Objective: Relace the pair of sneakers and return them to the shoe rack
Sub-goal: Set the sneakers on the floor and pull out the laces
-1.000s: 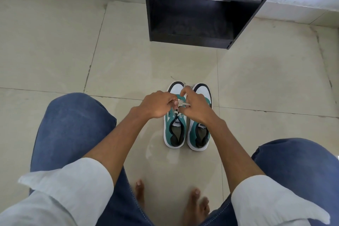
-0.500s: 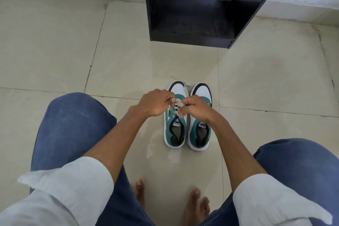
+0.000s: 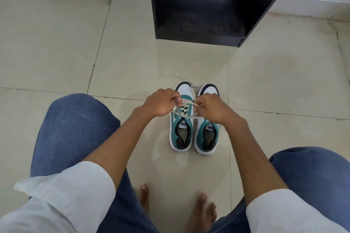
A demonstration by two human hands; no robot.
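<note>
A person is crouching over two teal-and-white sneakers standing side by side on the tiled floor. The left hand and right hand are each pinching an end of the lace on the left sneaker — apparently tightening it. The right sneaker is seemingly awaiting lacing; the shoe rack, farther off, is holding no shoes.

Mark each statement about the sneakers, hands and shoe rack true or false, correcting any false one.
1. Both sneakers stand on the floor. True.
2. The left hand and right hand both pinch the lace of the left sneaker. True.
3. The right sneaker sits inside the shoe rack. False: it stands on the tiles beside the left one.
4. The sneakers are red. False: teal and white.
</note>
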